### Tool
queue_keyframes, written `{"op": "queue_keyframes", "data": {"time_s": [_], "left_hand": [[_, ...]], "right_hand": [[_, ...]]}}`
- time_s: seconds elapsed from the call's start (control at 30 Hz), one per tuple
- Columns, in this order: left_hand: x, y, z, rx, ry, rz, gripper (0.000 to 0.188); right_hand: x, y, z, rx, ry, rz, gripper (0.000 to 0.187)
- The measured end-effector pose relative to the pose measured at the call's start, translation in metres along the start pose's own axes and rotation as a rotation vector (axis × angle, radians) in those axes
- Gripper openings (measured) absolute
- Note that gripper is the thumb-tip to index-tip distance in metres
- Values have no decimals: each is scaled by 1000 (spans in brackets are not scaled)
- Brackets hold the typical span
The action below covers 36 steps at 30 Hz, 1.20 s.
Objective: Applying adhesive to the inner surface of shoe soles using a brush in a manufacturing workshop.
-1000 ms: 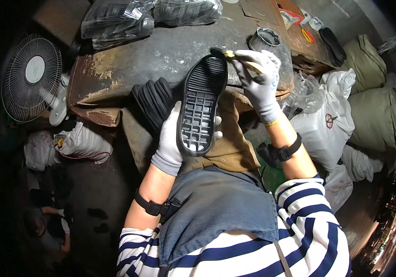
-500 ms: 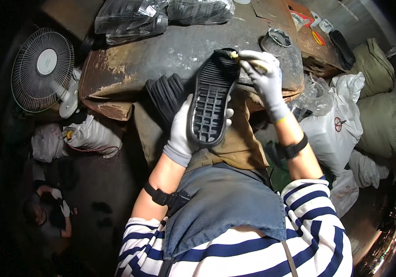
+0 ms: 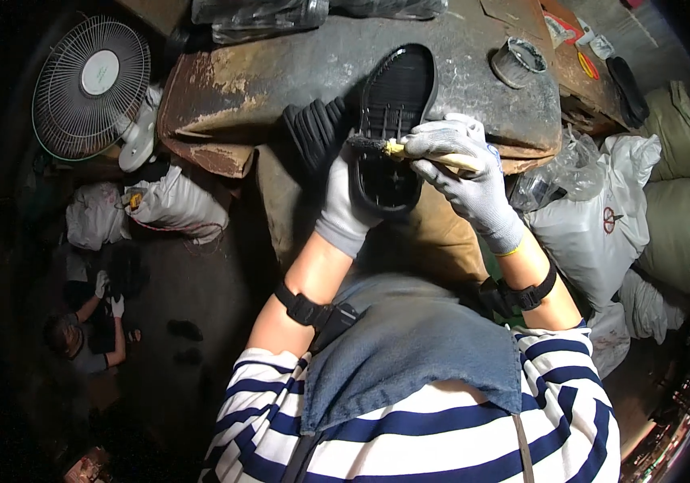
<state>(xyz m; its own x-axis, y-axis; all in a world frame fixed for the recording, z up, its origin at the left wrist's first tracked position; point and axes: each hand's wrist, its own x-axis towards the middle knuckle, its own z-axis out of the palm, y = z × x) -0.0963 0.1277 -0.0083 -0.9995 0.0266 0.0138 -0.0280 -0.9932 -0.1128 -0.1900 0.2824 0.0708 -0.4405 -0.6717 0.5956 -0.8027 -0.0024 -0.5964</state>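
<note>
My left hand point(image 3: 337, 201), in a white work glove, is closed around the left side of a black shoe sole point(image 3: 399, 80). The sole is held up with its ribbed, gridded face toward me. In my gloved right hand point(image 3: 469, 173) is a brush point(image 3: 370, 145) with a pale yellow handle and dark bristles. Its bristle end lies across the middle of the sole, reaching the left edge by my left hand. Several more black soles point(image 3: 317, 133) are bunched together just left of the held one, at the bench edge.
The worn workbench point(image 3: 296, 72) carries a stained cup point(image 3: 518, 64) at right and plastic-wrapped bundles point(image 3: 268, 18) at the back. A fan point(image 3: 99, 72) stands at left. White sacks point(image 3: 602, 217) and green sacks point(image 3: 679, 233) crowd the right. Another person point(image 3: 83, 342) sits at lower left.
My right hand has brought the brush down from the top of the sole to its middle, laying it across. The view has shifted, and the sole's face is now turned differently.
</note>
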Motion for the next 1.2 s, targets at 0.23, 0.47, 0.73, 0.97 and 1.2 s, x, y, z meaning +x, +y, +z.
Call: {"op": "queue_keyframes", "data": {"time_s": [0.23,0.47,0.73,0.97,1.2], "left_hand": [[7,22,7,138,-32,0,70],[-5,55,16,328,-68,77,70],[-8,52,2,617,41,194,51],[-62,30,14,825,156,256,33],[-176,41,-4,388,192,263,62]], "right_hand": [[-20,-25,-4,73,-188,-51,21],[-36,-32,-30,1,-179,23,15],[-20,-16,10,124,-158,415,21],[2,-2,-8,220,127,483,17],[7,29,-54,67,201,362,29]]}}
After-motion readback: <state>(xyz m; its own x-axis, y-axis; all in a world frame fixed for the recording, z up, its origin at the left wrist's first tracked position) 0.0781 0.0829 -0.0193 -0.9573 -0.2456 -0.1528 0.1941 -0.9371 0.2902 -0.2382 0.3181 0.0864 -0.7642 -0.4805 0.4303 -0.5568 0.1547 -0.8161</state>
